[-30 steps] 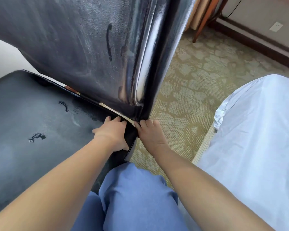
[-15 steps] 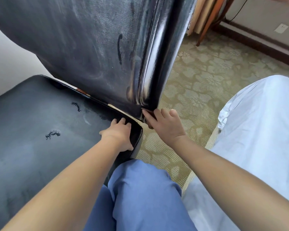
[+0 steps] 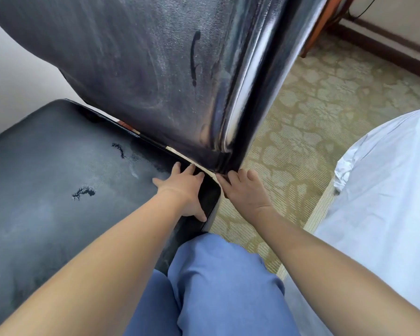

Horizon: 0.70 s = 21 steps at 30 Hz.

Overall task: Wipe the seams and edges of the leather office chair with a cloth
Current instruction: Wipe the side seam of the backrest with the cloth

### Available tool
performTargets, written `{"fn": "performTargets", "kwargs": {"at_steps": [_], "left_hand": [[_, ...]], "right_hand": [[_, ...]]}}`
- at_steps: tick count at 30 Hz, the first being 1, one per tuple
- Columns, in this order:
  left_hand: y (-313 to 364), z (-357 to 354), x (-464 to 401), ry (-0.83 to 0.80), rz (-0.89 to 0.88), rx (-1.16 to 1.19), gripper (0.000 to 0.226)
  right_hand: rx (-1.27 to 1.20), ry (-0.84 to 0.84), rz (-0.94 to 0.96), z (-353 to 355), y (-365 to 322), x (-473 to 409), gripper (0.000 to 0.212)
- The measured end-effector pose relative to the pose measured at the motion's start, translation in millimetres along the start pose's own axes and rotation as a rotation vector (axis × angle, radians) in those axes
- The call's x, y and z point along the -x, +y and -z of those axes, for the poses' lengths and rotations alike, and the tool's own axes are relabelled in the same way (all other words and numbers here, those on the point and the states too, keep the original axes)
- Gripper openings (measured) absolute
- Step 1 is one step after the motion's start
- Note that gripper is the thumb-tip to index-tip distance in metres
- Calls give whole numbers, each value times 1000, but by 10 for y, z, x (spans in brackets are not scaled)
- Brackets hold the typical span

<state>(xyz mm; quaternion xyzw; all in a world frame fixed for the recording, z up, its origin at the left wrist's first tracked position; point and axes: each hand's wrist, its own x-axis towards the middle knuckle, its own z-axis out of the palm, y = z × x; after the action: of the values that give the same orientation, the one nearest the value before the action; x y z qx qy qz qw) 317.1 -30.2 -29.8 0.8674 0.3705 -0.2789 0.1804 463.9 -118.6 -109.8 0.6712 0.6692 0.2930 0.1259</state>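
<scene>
Your left hand (image 3: 184, 190) lies flat, fingers spread, on seat (image 3: 58, 166) corner | right hand (image 3: 245, 190) fingertips at back (image 3: 155, 69) base seam, cloth unseen, grip unclear | leather slick, padded, heavy: brace seat, press into seam.

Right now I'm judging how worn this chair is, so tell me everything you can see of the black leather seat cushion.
The black leather seat cushion lies flat at lower left, below the upright black leather backrest. Its matte surface looks dusty grey, with two dark scuffed or peeled patches. The rounded right corner and edge look glossier. A gap at the rear seam shows pale material. The left hand rests on that corner, fingers reaching the seam; the right hand touches the seam beside it.
</scene>
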Motion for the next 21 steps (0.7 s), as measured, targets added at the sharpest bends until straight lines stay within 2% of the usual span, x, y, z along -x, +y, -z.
{"fn": "performTargets", "kwargs": {"at_steps": [5,9,11,15,18,21], "left_hand": [[-15,29,113,8,23,-22,101],[5,146,354,65,31,-26,92],[34,239,488,105,23,-47,90],[94,457,718,225,0,-77,79],[121,612,875,288,-7,-99,58],[152,739,1034,341,0,-97,41]], "right_hand": [[3,73,35,209,214,-31,58],[70,194,19,530,465,-59,50],[72,181,49,693,574,-106,49],[99,136,155,969,738,-119,34],[61,313,50,1223,935,-138,30],[34,494,-35,1468,1176,-205,48]]}}
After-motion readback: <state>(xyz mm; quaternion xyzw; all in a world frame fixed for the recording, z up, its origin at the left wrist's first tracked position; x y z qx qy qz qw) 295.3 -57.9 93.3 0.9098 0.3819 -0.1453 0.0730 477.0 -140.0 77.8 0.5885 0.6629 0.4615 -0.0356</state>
